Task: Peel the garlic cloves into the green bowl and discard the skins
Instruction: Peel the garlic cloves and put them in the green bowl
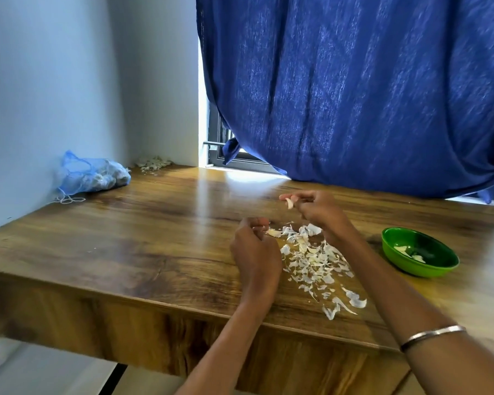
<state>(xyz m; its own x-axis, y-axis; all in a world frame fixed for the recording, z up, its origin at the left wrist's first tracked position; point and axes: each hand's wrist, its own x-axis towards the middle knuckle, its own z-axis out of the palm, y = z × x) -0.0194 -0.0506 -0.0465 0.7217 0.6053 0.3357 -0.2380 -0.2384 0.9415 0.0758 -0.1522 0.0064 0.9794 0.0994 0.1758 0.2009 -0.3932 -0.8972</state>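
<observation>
My right hand [317, 208] is raised above the wooden table [126, 238] and pinches a pale garlic clove [289, 203] at its fingertips. My left hand [254, 249] hovers lower and nearer, fingers curled, pinching a piece of garlic skin [273, 232] at its tips. Between and below both hands lies a scattered pile of white garlic skins [314, 260]. The green bowl [419, 255] stands to the right on the table with a few peeled cloves [408, 252] inside.
A blue mesh bag of garlic [93, 175] lies at the back left against the wall. A small heap of skins [153, 163] sits in the far corner. A blue curtain [354, 89] hangs over the table's back edge.
</observation>
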